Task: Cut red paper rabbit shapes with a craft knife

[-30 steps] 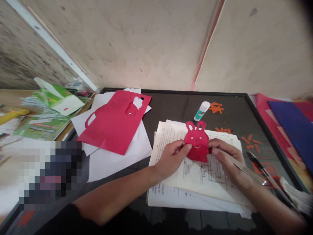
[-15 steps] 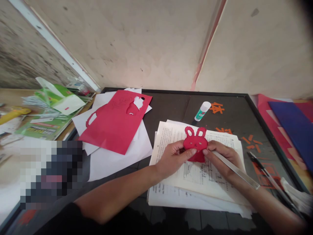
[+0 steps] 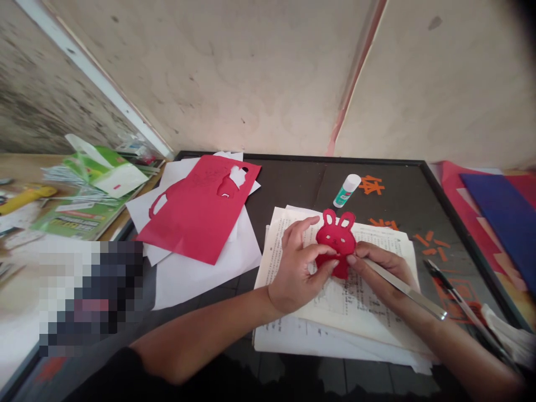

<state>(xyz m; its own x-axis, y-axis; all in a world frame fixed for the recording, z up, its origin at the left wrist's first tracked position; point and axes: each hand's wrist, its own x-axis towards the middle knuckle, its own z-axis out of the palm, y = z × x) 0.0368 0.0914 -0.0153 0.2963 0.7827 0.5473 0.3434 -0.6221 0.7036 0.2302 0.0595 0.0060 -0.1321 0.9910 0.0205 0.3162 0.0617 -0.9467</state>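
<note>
A red paper-cut rabbit [image 3: 335, 237] with cut-out ears and eyes is held up over the open book [image 3: 377, 321]. My right hand [image 3: 383, 271] pinches the rabbit's right edge between thumb and fingers. Lying across that same hand is a slim, flat silver tool [image 3: 408, 290], its front end hidden by the fingers. My left hand [image 3: 299, 262] is at the rabbit's left side, fingers spread. Its forefinger and thumb tips touch the front of the paper near the mouth and neck, with a small gap between them.
A glue stick [image 3: 347, 190] stands behind the book. To the left, red paper [image 3: 192, 212] with cut-out holes lies on white sheets [image 3: 209, 285]. Orange paper characters [image 3: 372, 186] and a black pen [image 3: 452, 290] are at right, near blue card [image 3: 498, 218]. A green booklet [image 3: 71, 215] lies far left.
My left hand has loosened its hold, and its fingers have spread and lifted away from the rabbit's edge. The rabbit has tilted slightly. My right hand keeps its grip.
</note>
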